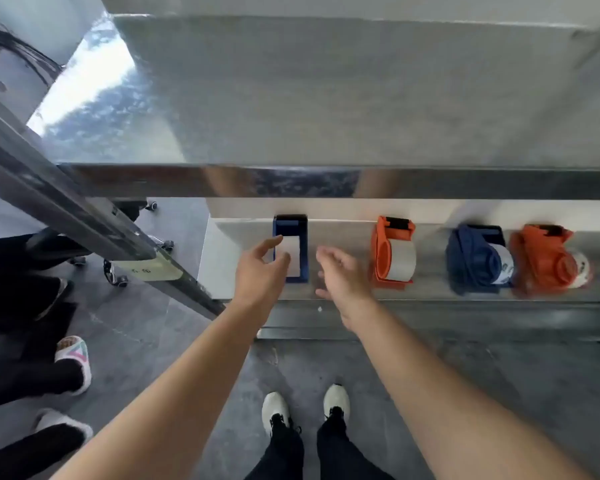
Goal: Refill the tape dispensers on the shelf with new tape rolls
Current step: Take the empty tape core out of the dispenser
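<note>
Glossy metal shelf (465, 181) — plastic dispensers (392, 252), matt stone-like floor (499, 368).

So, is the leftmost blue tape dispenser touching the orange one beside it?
Apart. Head view: bare shelf and the right hand lie between the blue tape dispenser and orange tape dispenser.

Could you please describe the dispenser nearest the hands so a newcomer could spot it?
Find the steel shelf holding a row of four tape dispensers. Take the leftmost, a blue dispenser by the left hand. The other blue one sits far right beside an orange one.
</note>
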`<move>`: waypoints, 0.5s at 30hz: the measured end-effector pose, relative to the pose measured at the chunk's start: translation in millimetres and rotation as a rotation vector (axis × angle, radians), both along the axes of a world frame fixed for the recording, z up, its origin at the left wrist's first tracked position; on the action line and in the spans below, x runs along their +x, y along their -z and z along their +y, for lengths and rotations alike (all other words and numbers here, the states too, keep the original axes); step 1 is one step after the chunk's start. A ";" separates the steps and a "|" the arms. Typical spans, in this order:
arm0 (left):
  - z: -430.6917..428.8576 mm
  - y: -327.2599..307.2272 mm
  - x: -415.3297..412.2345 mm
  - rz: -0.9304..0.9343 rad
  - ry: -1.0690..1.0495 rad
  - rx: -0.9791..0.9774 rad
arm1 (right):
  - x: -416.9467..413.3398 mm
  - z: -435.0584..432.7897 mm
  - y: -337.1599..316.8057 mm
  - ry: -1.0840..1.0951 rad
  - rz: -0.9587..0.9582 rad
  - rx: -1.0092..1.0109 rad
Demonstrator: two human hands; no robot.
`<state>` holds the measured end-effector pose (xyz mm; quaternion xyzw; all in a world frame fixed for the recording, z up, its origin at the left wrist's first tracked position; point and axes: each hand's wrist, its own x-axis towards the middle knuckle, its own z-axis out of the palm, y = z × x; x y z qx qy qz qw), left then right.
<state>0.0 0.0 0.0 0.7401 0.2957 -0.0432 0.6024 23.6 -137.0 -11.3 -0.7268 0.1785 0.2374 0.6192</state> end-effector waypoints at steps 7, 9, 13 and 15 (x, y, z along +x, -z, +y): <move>-6.4 22.7 23.4 -0.006 0.008 0.256 | 15.5 7.8 44.4 0.028 0.063 -0.011; -8.4 27.9 29.0 0.004 0.010 0.339 | 19.1 8.7 55.3 0.064 0.085 0.006; -9.1 35.9 33.6 0.000 -0.013 0.396 | 26.1 10.2 71.9 0.140 0.123 0.048; -7.0 40.0 32.8 0.002 -0.017 0.399 | 29.3 11.3 78.1 0.183 0.132 0.056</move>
